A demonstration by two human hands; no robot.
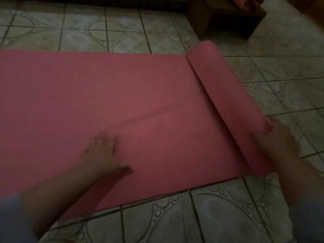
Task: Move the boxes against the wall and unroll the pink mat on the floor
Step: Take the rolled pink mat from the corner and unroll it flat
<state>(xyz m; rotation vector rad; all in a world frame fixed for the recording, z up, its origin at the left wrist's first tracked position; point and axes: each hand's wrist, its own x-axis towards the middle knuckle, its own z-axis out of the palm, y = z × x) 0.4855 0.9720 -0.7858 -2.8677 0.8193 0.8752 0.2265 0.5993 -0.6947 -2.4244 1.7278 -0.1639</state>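
The pink mat (108, 95) lies flat across the tiled floor from the left edge to right of centre. Its rolled part (226, 88) stretches along the right end as a thick tube. My left hand (103, 153) rests flat on the unrolled surface with its fingers spread. My right hand (278, 135) touches the near end of the roll from the right; its fingers are blurred, and whether they grip the roll is unclear. No boxes are in sight.
A dark wooden piece of furniture (228, 16) stands on the floor just beyond the far end of the roll. Patterned tiles (210, 216) surround the mat. A thin white cord (185, 207) lies on the tiles near the mat's front edge.
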